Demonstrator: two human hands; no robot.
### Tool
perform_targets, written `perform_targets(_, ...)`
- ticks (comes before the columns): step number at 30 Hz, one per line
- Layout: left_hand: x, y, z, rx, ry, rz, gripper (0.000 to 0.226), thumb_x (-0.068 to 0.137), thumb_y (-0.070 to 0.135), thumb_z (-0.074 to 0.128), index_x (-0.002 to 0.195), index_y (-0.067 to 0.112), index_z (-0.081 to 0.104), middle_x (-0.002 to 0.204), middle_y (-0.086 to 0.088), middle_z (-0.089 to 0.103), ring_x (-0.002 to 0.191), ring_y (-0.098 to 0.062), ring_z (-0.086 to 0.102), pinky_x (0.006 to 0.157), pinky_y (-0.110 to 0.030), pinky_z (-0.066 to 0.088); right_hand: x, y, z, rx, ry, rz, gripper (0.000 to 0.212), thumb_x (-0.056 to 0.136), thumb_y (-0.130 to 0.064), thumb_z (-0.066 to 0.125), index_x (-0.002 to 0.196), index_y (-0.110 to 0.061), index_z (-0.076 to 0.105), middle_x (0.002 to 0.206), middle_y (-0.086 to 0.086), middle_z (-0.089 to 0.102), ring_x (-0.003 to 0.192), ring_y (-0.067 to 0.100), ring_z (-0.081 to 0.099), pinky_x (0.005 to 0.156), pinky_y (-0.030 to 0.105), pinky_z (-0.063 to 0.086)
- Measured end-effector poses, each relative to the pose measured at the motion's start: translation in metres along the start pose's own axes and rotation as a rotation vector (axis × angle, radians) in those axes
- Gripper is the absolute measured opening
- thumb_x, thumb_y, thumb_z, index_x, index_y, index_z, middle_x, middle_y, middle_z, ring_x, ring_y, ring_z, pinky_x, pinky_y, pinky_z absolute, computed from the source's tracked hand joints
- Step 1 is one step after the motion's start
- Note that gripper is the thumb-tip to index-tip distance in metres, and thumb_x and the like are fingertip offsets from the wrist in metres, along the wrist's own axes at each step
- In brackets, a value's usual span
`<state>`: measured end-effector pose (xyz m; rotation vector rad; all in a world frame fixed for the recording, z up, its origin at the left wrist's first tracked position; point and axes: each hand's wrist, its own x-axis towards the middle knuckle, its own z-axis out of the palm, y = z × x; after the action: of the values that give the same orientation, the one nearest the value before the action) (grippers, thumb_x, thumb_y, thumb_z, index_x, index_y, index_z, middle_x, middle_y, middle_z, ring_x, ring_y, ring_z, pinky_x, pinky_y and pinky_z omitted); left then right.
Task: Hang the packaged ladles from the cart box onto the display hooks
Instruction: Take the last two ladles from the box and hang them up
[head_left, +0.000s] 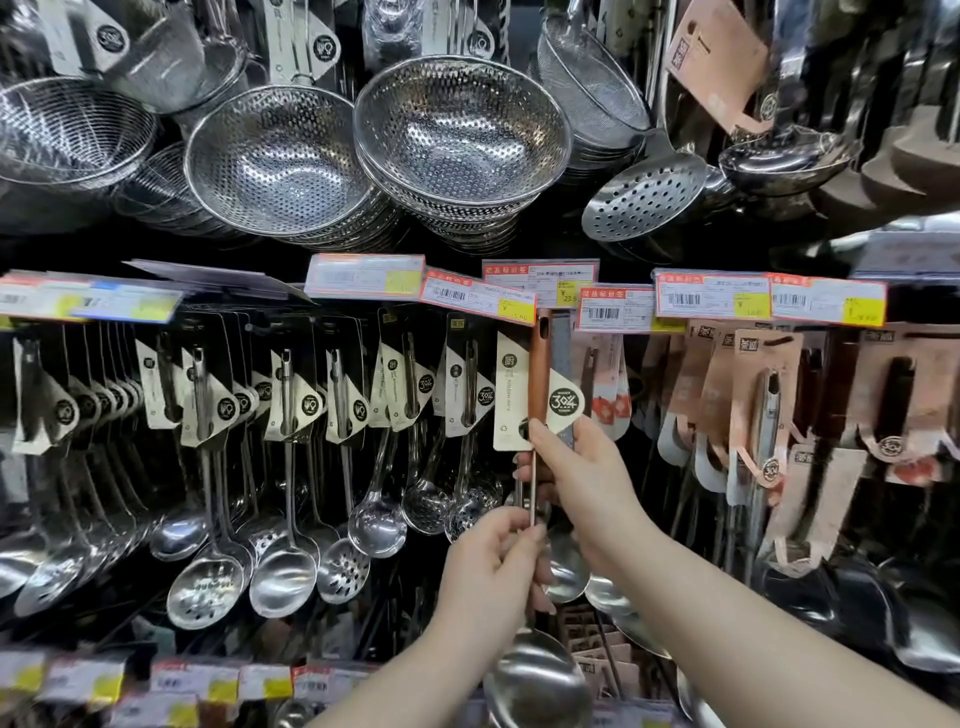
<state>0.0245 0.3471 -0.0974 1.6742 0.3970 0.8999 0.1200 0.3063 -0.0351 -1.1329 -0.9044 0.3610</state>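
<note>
Grips the shaft of the packaged ladle (535, 678) in the left hand (491, 566) with curled fingers, bowl low near the bottom edge of the display (260, 244). Pinches the foot of its card sleeve (511, 395) with the right hand (584, 480), copper handle up just beneath the price tags (478, 300). Behind, rows of hanging ladles (283, 571); above those, perforated colanders (457, 130) along the top edge.

We hold both forearms raised forward. Our left grip (493, 561) curls round the ladle (540, 364) low down; our right grip (576, 467) pinches it higher, thumb upward.
</note>
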Motion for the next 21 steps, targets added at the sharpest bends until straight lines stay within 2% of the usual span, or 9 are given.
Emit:
perform_targets(4,0.008,0.006,0.001,-0.010,-0.007,-0.028,0.017,0.092,0.014,0.051,0.082,0.018,0.063,0.048,0.002,0.058,0.041,-0.012,0.055,0.050,-0.031,0.049,0.008,-0.003,0.002,-0.054,0.003,0.045,0.015,0.090,-0.025,0.056,0.097,-0.011,0.056,0.072,0.004,0.064,0.055,0.006,0.063,0.048,0.019,0.047)
perform_targets(8,0.006,0.001,0.004,0.007,-0.007,-0.039,0.016,0.093,0.015,0.050,0.085,0.017,0.063,0.051,0.001,0.058,0.042,-0.014,0.055,0.044,-0.026,0.044,0.006,0.003,0.000,-0.075,0.010,0.057,0.008,0.090,-0.024,0.056,0.091,-0.016,0.055,0.072,0.005,0.064,0.054,0.007,0.063,0.052,0.022,0.049)
perform_targets(16,0.000,-0.006,0.003,-0.088,0.043,-0.037,0.027,0.092,0.014,0.051,0.073,0.025,0.066,0.045,-0.001,0.057,0.034,-0.015,0.050,0.033,-0.016,0.032,-0.003,0.002,0.005,-0.001,0.020,0.038,0.004,0.091,-0.018,0.056,0.090,-0.014,0.057,0.072,0.006,0.062,0.050,0.008,0.059,0.044,0.015,0.045)
perform_targets(21,0.006,0.003,0.008,-0.097,-0.012,0.009,0.028,0.093,0.016,0.049,0.072,0.024,0.067,0.043,0.000,0.056,0.032,-0.015,0.049,0.033,-0.018,0.034,0.003,0.001,0.002,-0.013,0.115,-0.019,0.014,0.089,-0.020,0.058,0.089,-0.007,0.057,0.059,0.000,0.062,0.044,0.005,0.057,0.044,0.017,0.046)
